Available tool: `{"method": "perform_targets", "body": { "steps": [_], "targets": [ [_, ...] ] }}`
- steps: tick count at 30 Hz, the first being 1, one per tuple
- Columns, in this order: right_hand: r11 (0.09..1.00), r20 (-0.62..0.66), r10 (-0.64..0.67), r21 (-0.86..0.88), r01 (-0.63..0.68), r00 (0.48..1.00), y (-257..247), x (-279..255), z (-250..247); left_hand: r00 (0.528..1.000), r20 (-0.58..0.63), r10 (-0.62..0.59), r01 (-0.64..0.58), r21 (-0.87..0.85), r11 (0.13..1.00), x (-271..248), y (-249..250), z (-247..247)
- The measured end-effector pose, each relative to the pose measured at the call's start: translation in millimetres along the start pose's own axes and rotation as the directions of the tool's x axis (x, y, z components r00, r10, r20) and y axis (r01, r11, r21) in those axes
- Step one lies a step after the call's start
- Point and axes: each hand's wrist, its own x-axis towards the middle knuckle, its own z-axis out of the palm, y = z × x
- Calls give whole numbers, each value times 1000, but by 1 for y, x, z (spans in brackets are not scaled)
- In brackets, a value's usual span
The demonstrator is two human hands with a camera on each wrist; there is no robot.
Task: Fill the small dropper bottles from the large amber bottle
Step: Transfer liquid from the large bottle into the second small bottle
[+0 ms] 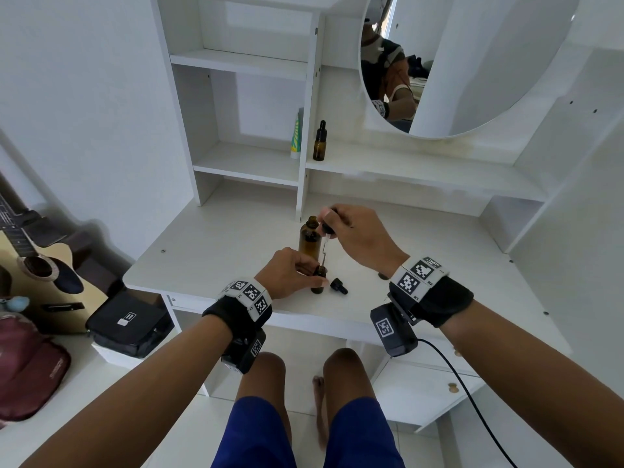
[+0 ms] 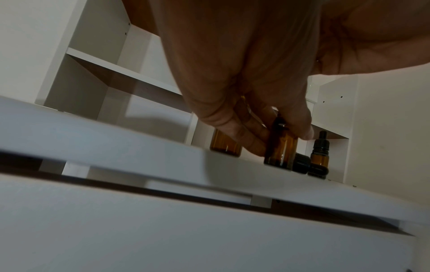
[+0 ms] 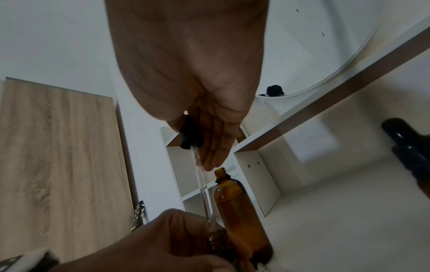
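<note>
At the centre of the head view, low on the white surface (image 1: pixel 216 265), a small dropper bottle (image 1: pixel 318 282) is stood upright and uncapped, and it is steadied by the left hand (image 1: pixel 290 275), whose fingers (image 2: pixel 246 136) are curled round its amber body. Into its mouth the glass tip of a pipette (image 1: pixel 325 246) is lowered; the black bulb of that pipette is pinched between thumb and fingers of the right hand (image 1: pixel 363 238), held just above and to the right of the small bottle. The step in hand is judged to be the emptying of a drawn dose into this bottle; whether liquid is leaving the tube cannot be told. Just behind the small bottle the large amber bottle (image 1: pixel 310 238) is seen, open and upright, touching or nearly touching the left hand. To the right of the small bottle, lying on its side, a black dropper cap (image 1: pixel 339 286) is found, presumably the small bottle's own. A second small bottle (image 1: pixel 319 140), capped, is stood on the shelf (image 1: pixel 405 167) in the upper middle of the frame, beside a green tube (image 1: pixel 295 138). Next, a squeeze of the bulb is called for with the tip kept inside the narrow neck, then a straight lift clear, so that the light bottle is not tipped; the left grasp should be kept until then.
</note>
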Motion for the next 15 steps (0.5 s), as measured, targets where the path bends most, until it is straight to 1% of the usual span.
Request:
{"method": "perform_targets", "body": {
  "steps": [10,15],
  "targets": [
    [1000,25,-21,-20,21,999,0,0,0,1000,3,3,-3,8,1000,0,1,0],
    [1000,33,2,-13,-1,999,-3,-1,1,1000,2,-1,1,18,1000,0,0,0]
  ]
}}
